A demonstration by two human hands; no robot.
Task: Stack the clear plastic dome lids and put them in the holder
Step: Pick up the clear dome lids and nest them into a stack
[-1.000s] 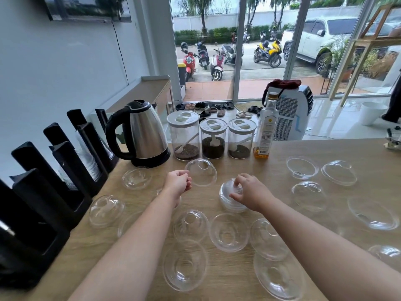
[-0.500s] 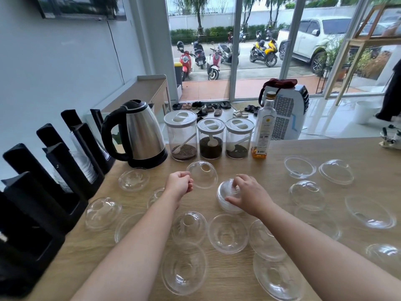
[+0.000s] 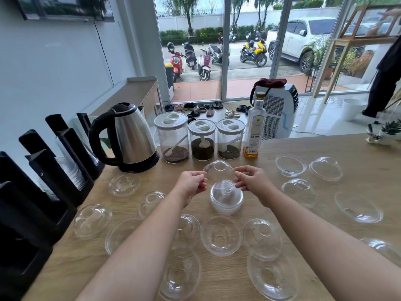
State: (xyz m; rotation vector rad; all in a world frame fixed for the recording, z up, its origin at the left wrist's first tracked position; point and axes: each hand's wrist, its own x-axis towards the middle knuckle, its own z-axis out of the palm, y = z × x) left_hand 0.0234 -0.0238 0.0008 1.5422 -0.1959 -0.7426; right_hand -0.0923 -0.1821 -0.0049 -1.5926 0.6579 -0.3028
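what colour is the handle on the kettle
Black, a glossy loop handle on the silver kettle; the head view shows it clearly.

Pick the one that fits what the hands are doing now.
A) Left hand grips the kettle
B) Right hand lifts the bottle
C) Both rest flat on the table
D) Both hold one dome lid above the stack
D: the left hand and right hand pinch opposite edges of one lid above the stack.

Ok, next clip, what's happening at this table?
A person is gathering clear dome lids into a stack. Both hands, left hand and right hand, hold one lid by its rim just above a small stack on the wooden table. Many loose lids lie around. The black holder stands at the left.
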